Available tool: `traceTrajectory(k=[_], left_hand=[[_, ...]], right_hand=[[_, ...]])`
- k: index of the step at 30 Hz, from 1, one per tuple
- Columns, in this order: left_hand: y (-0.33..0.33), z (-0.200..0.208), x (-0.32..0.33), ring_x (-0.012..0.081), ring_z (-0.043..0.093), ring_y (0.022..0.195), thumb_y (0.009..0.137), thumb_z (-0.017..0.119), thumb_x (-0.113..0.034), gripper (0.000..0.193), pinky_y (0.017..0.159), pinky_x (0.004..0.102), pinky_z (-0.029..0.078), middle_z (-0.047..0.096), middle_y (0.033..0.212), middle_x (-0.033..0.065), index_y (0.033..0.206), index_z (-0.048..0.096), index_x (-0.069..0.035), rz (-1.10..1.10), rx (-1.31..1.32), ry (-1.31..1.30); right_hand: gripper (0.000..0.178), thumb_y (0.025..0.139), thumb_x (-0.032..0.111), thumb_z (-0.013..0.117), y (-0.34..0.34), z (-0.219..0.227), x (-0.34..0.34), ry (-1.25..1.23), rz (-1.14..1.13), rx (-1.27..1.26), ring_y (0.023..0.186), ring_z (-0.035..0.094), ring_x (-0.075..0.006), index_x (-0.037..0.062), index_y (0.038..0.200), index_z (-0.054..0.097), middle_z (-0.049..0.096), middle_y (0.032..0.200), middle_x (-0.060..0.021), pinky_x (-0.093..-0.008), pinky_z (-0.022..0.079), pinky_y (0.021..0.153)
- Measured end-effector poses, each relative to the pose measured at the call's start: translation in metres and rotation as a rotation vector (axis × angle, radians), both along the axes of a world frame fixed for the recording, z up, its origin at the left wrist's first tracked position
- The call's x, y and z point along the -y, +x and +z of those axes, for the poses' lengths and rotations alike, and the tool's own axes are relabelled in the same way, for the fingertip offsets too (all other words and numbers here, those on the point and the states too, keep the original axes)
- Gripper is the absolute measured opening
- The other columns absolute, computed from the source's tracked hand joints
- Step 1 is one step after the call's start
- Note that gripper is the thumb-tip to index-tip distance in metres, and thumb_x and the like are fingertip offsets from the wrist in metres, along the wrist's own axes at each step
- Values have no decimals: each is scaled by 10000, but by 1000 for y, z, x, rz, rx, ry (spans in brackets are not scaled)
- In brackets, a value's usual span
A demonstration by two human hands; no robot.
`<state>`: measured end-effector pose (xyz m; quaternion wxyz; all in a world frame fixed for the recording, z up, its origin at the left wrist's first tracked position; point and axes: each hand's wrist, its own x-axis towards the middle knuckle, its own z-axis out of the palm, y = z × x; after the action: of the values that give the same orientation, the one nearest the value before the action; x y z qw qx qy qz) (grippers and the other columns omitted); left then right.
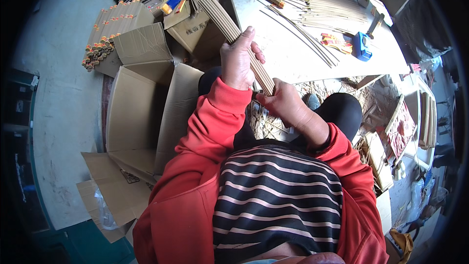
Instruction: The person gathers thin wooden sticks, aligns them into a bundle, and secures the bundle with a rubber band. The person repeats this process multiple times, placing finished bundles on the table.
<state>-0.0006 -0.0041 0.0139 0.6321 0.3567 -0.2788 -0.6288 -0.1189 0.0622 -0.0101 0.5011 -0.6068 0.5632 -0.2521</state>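
A bundle of long tan incense sticks (220, 15) slants from the upper left down toward my lap, just off the near edge of the white table (273, 36). Around its middle my left hand (237, 63) is closed, thumb lying along the sticks. My right hand (288, 101) grips the lower end, with its thumb at the stick tips. Beyond my hands, a few loose darker sticks (305, 34) lie on the tabletop. Red and yellow paper labels (337, 44) are beside a blue tape dispenser (361, 46).
An open cardboard box (132, 112) stands at my left, with a smaller carton (200, 32) behind it. Wrapped bundles (115, 19) are stacked farther left. Many loose sticks (332, 7) cover the table's far side. Broken sticks (266, 124) litter the floor below.
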Motion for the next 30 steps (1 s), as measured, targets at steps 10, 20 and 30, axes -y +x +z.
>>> traceTrajectory(k=[10,20,30], left_hand=[[-1,2,2,137,436,427,823,611,-252,275,417,281,378,435,522,9,646,468,-97,-65,-104,-43],[5,-1,5,122,431,415,814,626,-295,287,398,272,381,431,517,-5,661,464,-115,-250,-244,-106],[-7,7,4,123,445,445,806,594,-125,163,438,276,394,436,540,-12,705,467,-121,-84,-29,-68]], right_hand=[[272,779,205,639,1,-7,-2,-194,-18,-77,474,558,-214,-11,783,474,550,585,-127,-309,445,454],[131,820,90,613,-12,1,3,396,213,518,401,484,-75,10,797,512,509,559,-26,-187,414,377],[184,803,137,621,-9,-22,2,-381,-18,-29,397,461,-89,27,776,476,492,542,-20,-254,363,365]])
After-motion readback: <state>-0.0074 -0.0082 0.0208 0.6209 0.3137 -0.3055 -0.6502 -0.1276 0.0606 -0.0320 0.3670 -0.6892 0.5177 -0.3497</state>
